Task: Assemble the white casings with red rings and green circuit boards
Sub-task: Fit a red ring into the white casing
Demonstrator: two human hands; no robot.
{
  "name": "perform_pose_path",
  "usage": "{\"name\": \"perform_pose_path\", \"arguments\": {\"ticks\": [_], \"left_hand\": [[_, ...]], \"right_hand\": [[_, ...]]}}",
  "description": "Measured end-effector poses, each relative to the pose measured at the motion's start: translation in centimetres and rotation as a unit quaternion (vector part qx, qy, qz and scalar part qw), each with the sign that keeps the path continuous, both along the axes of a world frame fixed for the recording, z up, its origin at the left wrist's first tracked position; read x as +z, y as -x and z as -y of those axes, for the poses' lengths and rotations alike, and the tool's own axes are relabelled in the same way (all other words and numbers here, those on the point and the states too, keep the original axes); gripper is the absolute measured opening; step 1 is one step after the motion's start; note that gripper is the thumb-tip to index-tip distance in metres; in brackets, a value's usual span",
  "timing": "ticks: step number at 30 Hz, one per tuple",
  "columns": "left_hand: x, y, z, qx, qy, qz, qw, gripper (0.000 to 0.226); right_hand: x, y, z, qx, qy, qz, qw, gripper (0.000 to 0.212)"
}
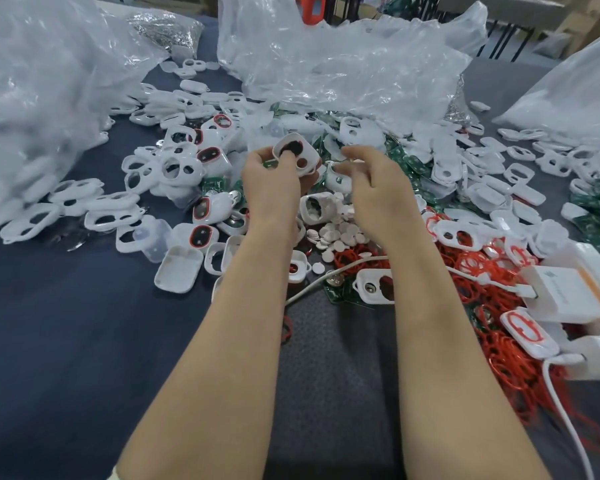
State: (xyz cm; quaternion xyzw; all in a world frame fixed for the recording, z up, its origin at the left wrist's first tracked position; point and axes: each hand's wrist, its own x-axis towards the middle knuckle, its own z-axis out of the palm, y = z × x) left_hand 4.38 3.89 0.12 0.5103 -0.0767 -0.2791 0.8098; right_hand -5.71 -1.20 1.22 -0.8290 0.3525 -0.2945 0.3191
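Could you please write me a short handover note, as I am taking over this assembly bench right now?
Left hand: grips a white casing with a red ring already in it.
Right hand: beside it, fingers curled; too blurred to tell whether it pinches a part.
Parts: loose red rings on the right, green circuit boards beyond the right hand, empty casings on the left.
Done: a few ringed casings lie at centre-left.
Left: most loose parts remain unassembled.
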Motion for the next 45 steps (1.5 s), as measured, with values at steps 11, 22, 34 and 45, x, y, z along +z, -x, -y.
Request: {"name": "perform_pose_path", "arguments": {"ticks": [11,22,34,45], "left_hand": [[-0.3,0.0,-0.8,-0.051,-0.056,0.050,0.996,0.017],[-0.1,0.4,-0.5,-0.061,-0.044,0.065,0.995,0.021],[-0.2,0.2,0.0,-0.067,-0.050,0.032,0.996,0.017],[-0.5,0.1,0.2,-0.067,-0.049,0.032,0.996,0.016]], "right_hand": [[0.2,0.6,-1.2,0.053,0.039,-0.307,0.949,0.009],[-0.1,0.5,-1.3,0.044,0.043,-0.297,0.953,0.009],[-0.2,1.1,0.2,-0.013,-0.001,-0.168,0.986,0.007],[-0.1,0.6,-1.6,0.034,0.040,-0.321,0.946,0.011]]}}
